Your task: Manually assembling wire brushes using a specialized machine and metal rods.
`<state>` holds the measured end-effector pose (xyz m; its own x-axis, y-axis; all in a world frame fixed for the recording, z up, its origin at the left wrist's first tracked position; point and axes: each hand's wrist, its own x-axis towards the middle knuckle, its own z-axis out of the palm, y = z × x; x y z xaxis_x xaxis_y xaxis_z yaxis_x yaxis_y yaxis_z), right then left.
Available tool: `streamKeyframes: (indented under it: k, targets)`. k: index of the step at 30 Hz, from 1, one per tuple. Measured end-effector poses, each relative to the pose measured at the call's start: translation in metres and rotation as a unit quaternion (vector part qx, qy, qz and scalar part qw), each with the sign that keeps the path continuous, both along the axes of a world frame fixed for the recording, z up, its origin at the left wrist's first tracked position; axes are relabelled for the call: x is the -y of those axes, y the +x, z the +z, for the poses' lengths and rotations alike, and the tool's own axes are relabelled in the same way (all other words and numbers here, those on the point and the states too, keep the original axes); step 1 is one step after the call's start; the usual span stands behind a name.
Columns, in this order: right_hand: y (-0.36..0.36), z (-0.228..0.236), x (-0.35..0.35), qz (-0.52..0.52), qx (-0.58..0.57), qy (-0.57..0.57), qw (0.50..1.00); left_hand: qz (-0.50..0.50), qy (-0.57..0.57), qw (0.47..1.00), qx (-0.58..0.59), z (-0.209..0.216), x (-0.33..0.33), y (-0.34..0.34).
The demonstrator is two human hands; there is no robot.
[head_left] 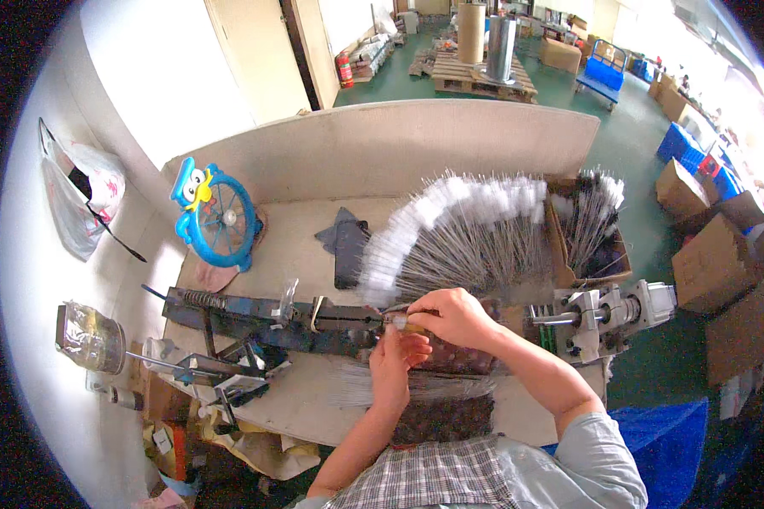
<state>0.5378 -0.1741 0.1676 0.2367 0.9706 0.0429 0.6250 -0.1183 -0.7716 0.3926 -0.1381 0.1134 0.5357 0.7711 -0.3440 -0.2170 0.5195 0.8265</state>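
Observation:
My left hand (390,363) is closed with its fingers curled, right at the end of a long black metal fixture (339,319). From the right, my right hand (457,317) reaches in with thumb and fingers pinched together. A small pale piece shows between the two hands, too small to name. Just beyond them a large fan of wire-stemmed brushes (467,237) with white bristle heads lies on the workbench (301,233). Under my wrists, a bundle of thin bare wires (454,387) rests on a dark brown pad (446,417).
A blue toy-faced fan (221,219) and a dark phone-like slab (350,254) stand at the back left. A cardboard box (604,270) holds more wires. A metal machine with a shaft (607,318) sits right; a motor arm (178,360) left. A raised board (390,140) edges the bench.

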Motion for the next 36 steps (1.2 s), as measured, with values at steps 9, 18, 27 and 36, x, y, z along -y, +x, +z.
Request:
streamKeyframes:
  k: [9,18,27,36]
  targets:
    - [-0.032,-0.019,0.004,-0.063,0.204,0.200,0.956,0.098,-0.123,0.980,0.125,-0.005,0.000,0.007]
    - [-0.017,-0.023,0.016,-0.040,0.215,0.279,0.935,0.135,-0.075,0.979,0.130,-0.008,0.008,0.017]
    - [0.000,-0.024,0.025,-0.024,0.193,0.286,0.938,0.145,-0.056,0.980,0.123,0.001,0.012,0.021]
    - [-0.014,-0.019,0.016,-0.010,0.195,0.256,0.947,0.132,-0.139,0.963,0.188,-0.009,0.005,0.013]
